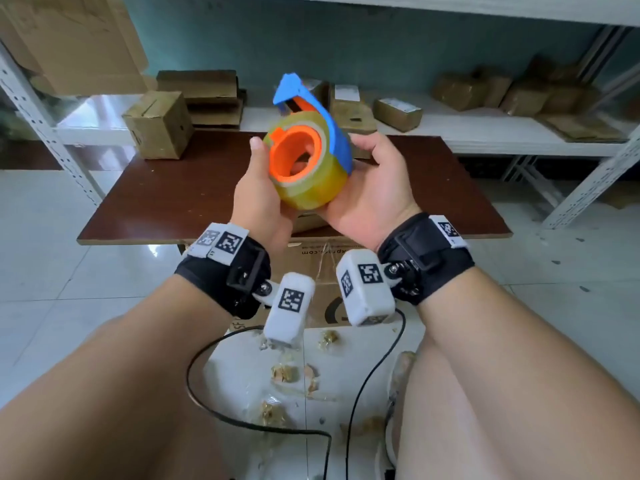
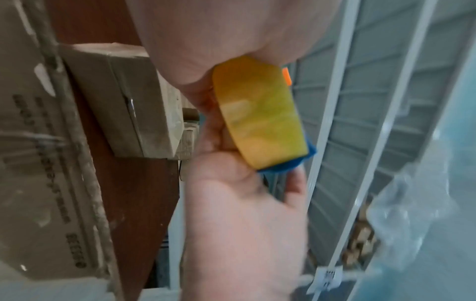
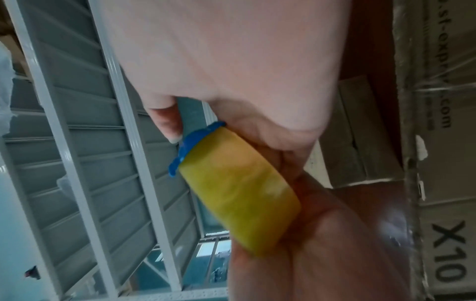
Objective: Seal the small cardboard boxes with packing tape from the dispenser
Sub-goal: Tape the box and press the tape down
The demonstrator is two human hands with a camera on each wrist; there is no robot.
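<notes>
Both hands hold the tape dispenser [image 1: 308, 157] up above the brown board table [image 1: 173, 202]; it has a blue body, an orange hub and a yellowish tape roll [image 2: 260, 114] [image 3: 239, 193]. My left hand [image 1: 265, 183] grips the roll from the left, thumb up along its edge. My right hand [image 1: 362, 174] cups the blue body from the right. A small cardboard box [image 1: 308, 223] lies on the board right under the hands, mostly hidden; the wrist views show it more fully [image 2: 128, 101] [image 3: 360, 142]. A second small box [image 1: 159, 126] stands at the board's far left corner.
The board rests on a large printed carton [image 1: 311, 258]. Behind it, white metal shelving [image 1: 485, 133] carries several cardboard boxes. Crumpled tape scraps [image 1: 284, 372] and black cables [image 1: 363, 375] lie on the tiled floor between my knees.
</notes>
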